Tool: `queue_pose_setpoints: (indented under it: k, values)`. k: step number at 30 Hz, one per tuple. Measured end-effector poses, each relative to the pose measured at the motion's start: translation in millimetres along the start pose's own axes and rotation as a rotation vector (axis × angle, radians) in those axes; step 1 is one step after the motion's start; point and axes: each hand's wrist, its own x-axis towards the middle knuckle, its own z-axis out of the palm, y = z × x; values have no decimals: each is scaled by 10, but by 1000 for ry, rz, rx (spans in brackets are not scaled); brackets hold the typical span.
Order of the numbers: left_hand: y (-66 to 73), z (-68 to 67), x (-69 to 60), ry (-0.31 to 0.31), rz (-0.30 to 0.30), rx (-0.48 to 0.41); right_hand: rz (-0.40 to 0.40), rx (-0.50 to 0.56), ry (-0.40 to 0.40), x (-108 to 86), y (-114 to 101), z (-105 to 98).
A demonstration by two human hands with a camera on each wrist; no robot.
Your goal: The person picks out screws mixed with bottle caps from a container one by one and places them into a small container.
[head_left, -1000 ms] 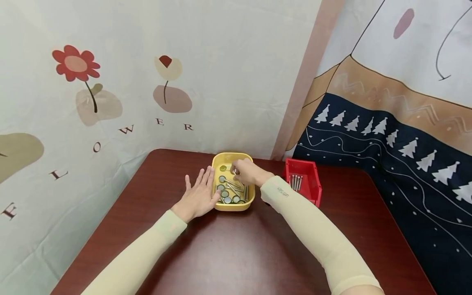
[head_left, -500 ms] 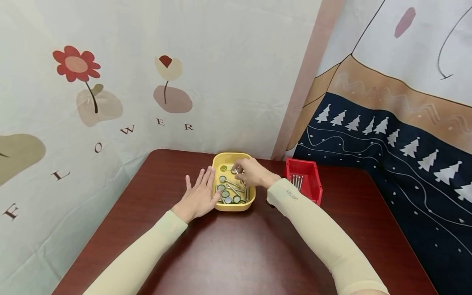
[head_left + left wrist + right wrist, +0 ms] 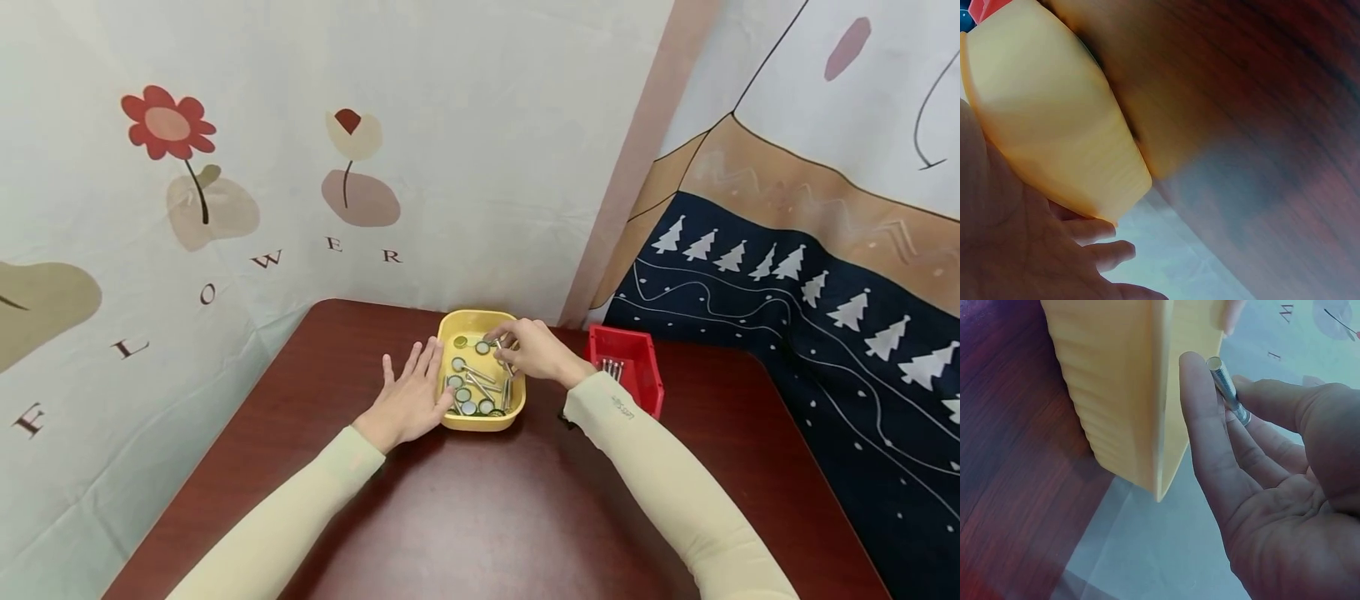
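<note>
Thumb and fingers of my right hand [image 3: 536,350] pinch a bolt, held over the right side of a yellow tray [image 3: 480,423]. In the right wrist view the silver threaded bolt [image 3: 1225,387] points its end toward the camera. My left hand [image 3: 408,402] rests against the tray's left wall, fingers spread and straight. The left wrist view shows that hand's fingers [image 3: 1100,231] beside the yellow wall. Inside the tray lie several bottle caps [image 3: 468,408], pale side up for most, and several loose bolts [image 3: 480,387].
To the right of the tray stands a red bin [image 3: 647,375] with several bolts [image 3: 611,367] lying side by side in it. A small dark object [image 3: 565,419] is partly hidden by the right sleeve. A printed cloth [image 3: 480,167] hangs behind the brown table [image 3: 465,517].
My right hand has risen from the tray and moved right with the bolt, uncovering a bottle cap near the back. The left hand stays at the tray's wall. The head view has shifted slightly.
</note>
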Motion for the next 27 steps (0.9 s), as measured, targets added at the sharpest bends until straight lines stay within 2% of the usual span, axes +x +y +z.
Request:
queue_pose_setpoints:
  k: [15,27]
  values:
    - [-7,-5,11,-15,3,1,41,144,-41,-234,98,-148]
    - [-4,-11,7,-9,4,6,54,222,4,-424,221,-294]
